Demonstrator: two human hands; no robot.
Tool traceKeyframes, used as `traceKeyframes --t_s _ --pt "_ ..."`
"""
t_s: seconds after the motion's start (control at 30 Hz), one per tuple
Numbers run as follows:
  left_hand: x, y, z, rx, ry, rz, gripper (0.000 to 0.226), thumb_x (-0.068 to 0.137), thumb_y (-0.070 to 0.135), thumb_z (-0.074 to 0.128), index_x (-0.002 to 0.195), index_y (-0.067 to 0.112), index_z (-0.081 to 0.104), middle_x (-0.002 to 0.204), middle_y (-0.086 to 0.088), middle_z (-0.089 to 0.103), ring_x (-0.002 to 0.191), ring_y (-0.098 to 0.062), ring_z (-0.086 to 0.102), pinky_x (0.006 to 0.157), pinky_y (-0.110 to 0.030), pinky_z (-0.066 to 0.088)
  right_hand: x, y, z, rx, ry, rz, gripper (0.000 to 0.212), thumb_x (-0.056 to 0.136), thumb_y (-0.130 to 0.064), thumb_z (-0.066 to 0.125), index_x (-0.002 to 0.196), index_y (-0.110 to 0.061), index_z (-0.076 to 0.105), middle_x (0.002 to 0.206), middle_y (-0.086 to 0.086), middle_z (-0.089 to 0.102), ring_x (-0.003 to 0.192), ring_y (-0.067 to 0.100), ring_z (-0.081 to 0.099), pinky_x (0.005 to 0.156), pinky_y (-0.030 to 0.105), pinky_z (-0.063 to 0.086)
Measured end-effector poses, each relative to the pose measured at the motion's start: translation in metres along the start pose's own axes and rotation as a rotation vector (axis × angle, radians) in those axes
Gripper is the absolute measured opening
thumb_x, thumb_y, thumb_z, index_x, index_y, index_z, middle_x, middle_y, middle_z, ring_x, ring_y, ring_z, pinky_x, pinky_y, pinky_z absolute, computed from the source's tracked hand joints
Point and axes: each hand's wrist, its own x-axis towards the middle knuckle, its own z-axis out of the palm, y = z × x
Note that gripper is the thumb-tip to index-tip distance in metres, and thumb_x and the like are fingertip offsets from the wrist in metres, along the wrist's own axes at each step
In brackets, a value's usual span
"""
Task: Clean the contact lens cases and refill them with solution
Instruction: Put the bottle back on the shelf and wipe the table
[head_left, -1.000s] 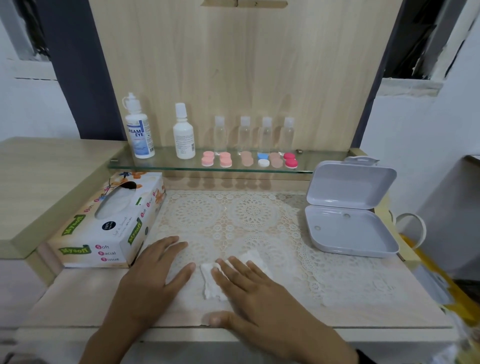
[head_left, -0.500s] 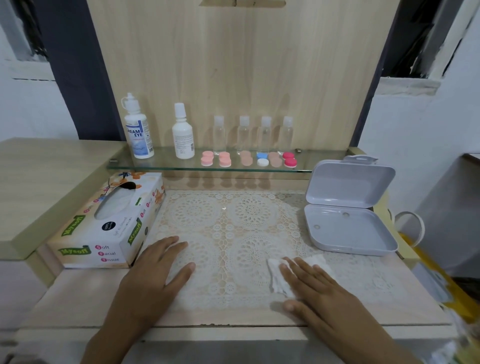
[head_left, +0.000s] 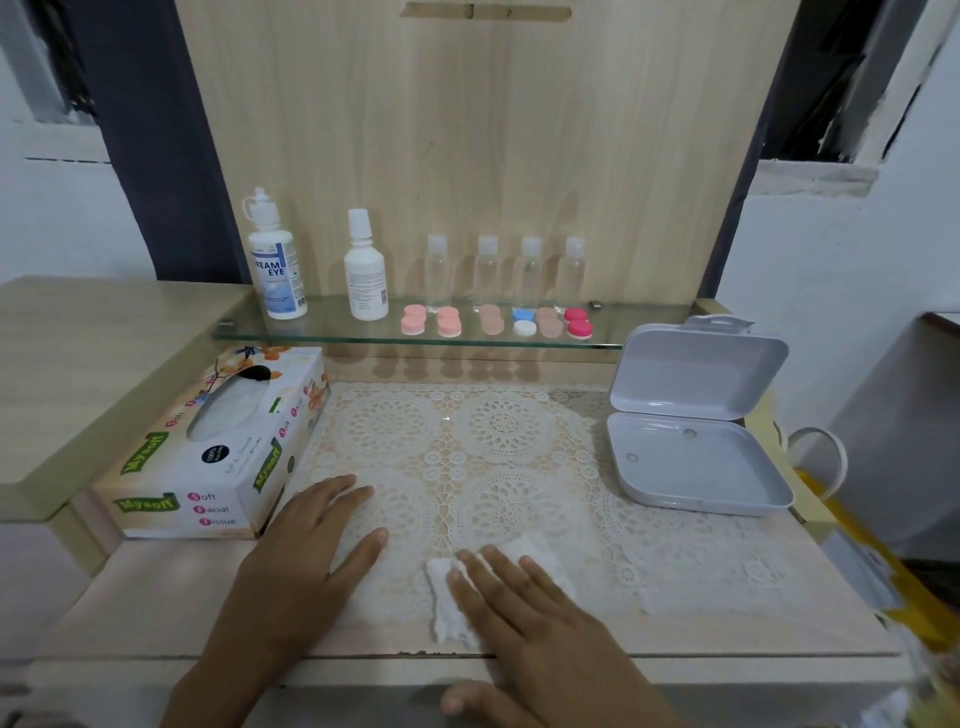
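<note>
Tissue (head_left: 444, 608), white and crumpled, lies at the near edge of the lace mat (head_left: 498, 431) under the straight, flat fingers of the right hand (head_left: 540, 623); the left hand (head_left: 301, 566) rests palm-down on the mat's near-left part, fingers relaxed, holding nothing. Contact lens cases (head_left: 491, 325) (pink, peach, blue-and-white, red) line the glass shelf (head_left: 332, 325) behind the mat.

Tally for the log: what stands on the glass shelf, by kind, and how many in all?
White labelled bottles: 2
Small clear bottles: 4
Contact lens cases, two caps each: 6
Total: 12
</note>
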Motion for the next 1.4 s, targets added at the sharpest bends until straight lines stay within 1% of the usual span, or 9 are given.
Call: traceKeyframes --t_s 0.1,0.17,0.23,0.3,0.53,0.83,1.1,1.2,1.4 --pt "0.0 -0.001 0.0 0.01 0.008 0.018 0.067 0.079 0.068 0.031 0.129 0.03 0.056 0.136 0.017 0.047 0.128 0.0 0.037 0.104 -0.02 0.027 0.012 -0.006 -0.004 0.012 -0.011 -0.02 0.078 0.096 -0.068 0.009 0.138 -0.02 0.053 0.144 -0.004 0.051 0.133 0.012 0.046 0.1 0.032 0.048" --pt "-0.001 -0.002 0.0 0.029 0.022 0.048 0.064 0.082 0.065 0.034 0.127 0.027 0.058 0.133 0.012 0.051 0.125 -0.001 0.039 0.103 -0.014 0.026 0.021 -0.009 -0.01 0.052 -0.016 -0.058 0.075 0.096 -0.068 0.014 0.146 -0.019 0.042 0.152 -0.003 0.039 0.141 0.012 0.033 0.108 0.038 0.041" --pt "-0.001 -0.003 -0.001 0.046 0.023 0.069 0.064 0.087 0.066 0.031 0.125 0.024 0.06 0.131 0.01 0.054 0.122 -0.002 0.041 0.102 -0.01 0.023 0.033 -0.008 -0.014 0.201 -0.038 -0.11 0.075 0.096 -0.067 0.021 0.154 -0.02 0.019 0.161 -0.006 0.012 0.149 0.009 0.003 0.122 0.038 0.01" --pt "-0.001 -0.003 -0.001 0.048 0.021 0.085 0.067 0.09 0.068 0.025 0.124 0.022 0.061 0.129 0.008 0.056 0.121 -0.006 0.045 0.102 -0.011 0.024 0.042 -0.007 -0.018 0.257 -0.105 -0.108 0.074 0.096 -0.066 0.022 0.155 -0.023 0.006 0.162 -0.009 -0.001 0.147 0.004 -0.011 0.12 0.029 -0.007" --pt "0.0 -0.006 0.003 0.02 0.031 0.07 0.07 0.087 0.071 0.024 0.126 0.025 0.059 0.132 0.011 0.053 0.124 -0.008 0.046 0.102 -0.027 0.036 0.076 0.006 -0.014 0.254 -0.108 -0.044 0.071 0.096 -0.062 0.021 0.155 -0.023 0.011 0.162 -0.007 0.005 0.148 0.006 -0.007 0.12 0.028 -0.004" --pt "0.0 -0.002 -0.002 -0.003 -0.004 0.015 0.069 0.079 0.071 0.028 0.131 0.034 0.052 0.138 0.022 0.042 0.128 0.008 0.03 0.103 -0.014 0.022 0.103 0.032 -0.013 0.227 -0.069 0.111 0.082 0.088 -0.068 0.008 0.155 -0.021 0.011 0.162 -0.003 0.007 0.149 0.012 -0.002 0.12 0.03 -0.001" --pt "0.0 -0.005 0.0 -0.022 0.003 -0.007 0.068 0.077 0.072 0.028 0.129 0.036 0.052 0.136 0.024 0.042 0.128 0.008 0.03 0.103 -0.017 0.026 0.089 0.071 -0.013 0.227 -0.021 0.302 0.13 0.052 -0.088 -0.025 0.155 -0.016 0.01 0.163 0.001 0.006 0.15 0.016 0.0 0.119 0.031 0.0" --pt "0.001 -0.005 0.001 -0.02 0.004 -0.01 0.067 0.077 0.072 0.029 0.129 0.036 0.053 0.136 0.024 0.043 0.128 0.007 0.032 0.103 -0.016 0.026 0.078 0.071 -0.015 0.242 -0.009 0.3 0.105 0.073 -0.08 -0.006 0.155 -0.017 0.01 0.163 0.001 0.004 0.149 0.014 -0.002 0.118 0.027 -0.004" --pt "0.0 -0.004 0.0 -0.022 0.011 -0.006 0.066 0.077 0.071 0.03 0.128 0.036 0.054 0.135 0.024 0.044 0.126 0.009 0.031 0.102 -0.015 0.025 0.047 0.057 -0.022 0.224 -0.01 0.272 0.084 0.085 -0.067 0.008 0.155 -0.022 0.005 0.162 -0.006 -0.001 0.148 0.008 -0.008 0.113 0.02 -0.009"
